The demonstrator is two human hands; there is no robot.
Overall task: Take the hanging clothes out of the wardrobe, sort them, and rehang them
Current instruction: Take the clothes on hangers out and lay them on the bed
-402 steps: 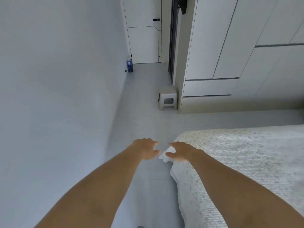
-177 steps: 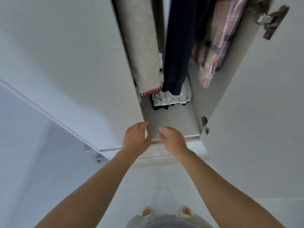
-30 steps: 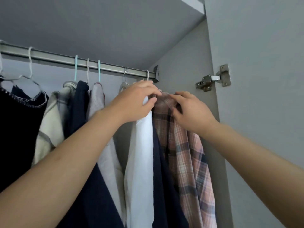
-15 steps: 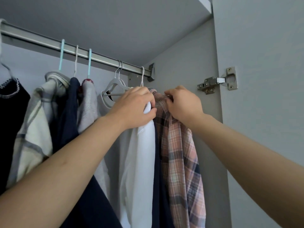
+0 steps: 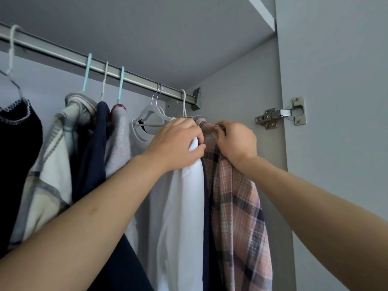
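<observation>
- We reach into the wardrobe with both hands, raised to the tops of the garments just under the rail [image 5: 134, 77].
- Our left hand [image 5: 176, 141] has its fingers curled over the shoulder of the white shirt [image 5: 182, 206] and grips the cloth there; the thumb presses in from below.
- Our right hand [image 5: 237, 141] is closed on the collar of the pink plaid shirt [image 5: 237, 206], fingers bunched around the fabric at its very top.
- The two hands sit close together, not touching, with a strip of plaid collar between them.
- The plaid shirt hangs straight down beneath our right hand, against the wardrobe's side wall [image 5: 241, 85]; a dark garment [image 5: 207, 217] shows as a narrow band between it and the white shirt.
- Just above our left hand a white hook [image 5: 183, 101] runs up to the rail; which shirt it carries we cannot tell.
- Left of our left hand, a pale grey hanger [image 5: 151, 113] sits in the neck of the white shirt.
- Further left hang a grey knit [image 5: 117, 141], a navy garment [image 5: 92, 148], a cream plaid piece [image 5: 52, 164] and a black top with stitched edging [image 5: 14, 143].
- Right of our right hand, a metal hinge [image 5: 279, 114] is fixed at the door [image 5: 336, 101] edge.
</observation>
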